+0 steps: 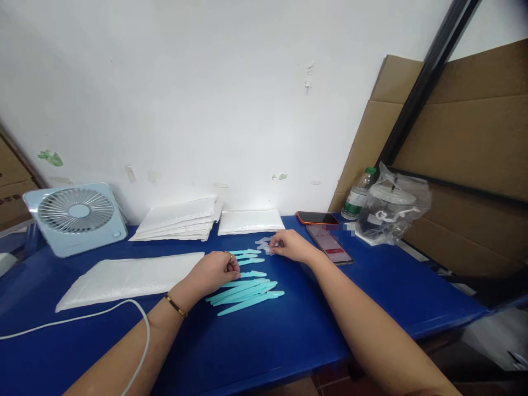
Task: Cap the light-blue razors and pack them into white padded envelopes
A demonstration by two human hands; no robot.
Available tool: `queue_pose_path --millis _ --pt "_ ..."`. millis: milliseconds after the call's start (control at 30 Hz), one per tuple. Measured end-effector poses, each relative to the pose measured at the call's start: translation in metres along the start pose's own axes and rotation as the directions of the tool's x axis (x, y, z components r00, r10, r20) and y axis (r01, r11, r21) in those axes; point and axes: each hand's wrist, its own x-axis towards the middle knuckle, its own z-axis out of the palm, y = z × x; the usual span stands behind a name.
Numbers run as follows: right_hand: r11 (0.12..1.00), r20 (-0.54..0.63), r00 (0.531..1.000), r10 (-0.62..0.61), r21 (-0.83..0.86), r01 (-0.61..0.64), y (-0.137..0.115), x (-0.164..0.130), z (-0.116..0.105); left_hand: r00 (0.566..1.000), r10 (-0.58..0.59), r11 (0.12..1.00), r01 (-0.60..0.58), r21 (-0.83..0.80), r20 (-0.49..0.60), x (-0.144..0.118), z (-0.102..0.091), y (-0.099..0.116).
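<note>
Nearest, 2 bare forearms reach in over the blue bench (289,341), and a white cable (103,314) curves along its left near part. The left hand (214,271), a bracelet at its wrist, is curled loosely with the fingertips pressed together on the teal plastic sticks (247,294), which lie fanned in a loose pile at the bench's middle, a few more just beyond. The right hand (291,245) pinches at a small cluster of clear plastic pieces (264,243) just past the sticks. The work looks like pairing sticks with clear pieces, 1 at a time; the next move seems to need a fine pinch to separate a single piece.

Left of the hands lies a white padded envelope (127,278). Farther off sit a small fan (76,217), a stack of envelopes (181,220), 2 phones (330,242), a bottle (358,195) and a bagged jar (391,212). Behind stand a white wall and cardboard (462,137).
</note>
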Motion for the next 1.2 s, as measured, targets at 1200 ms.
queue_pose_path --millis 1200 --pt "0.993 -0.009 1.0 -0.024 0.117 0.025 -0.023 0.001 0.002 0.973 0.033 0.979 0.015 0.201 -0.23 0.0 -0.004 0.002"
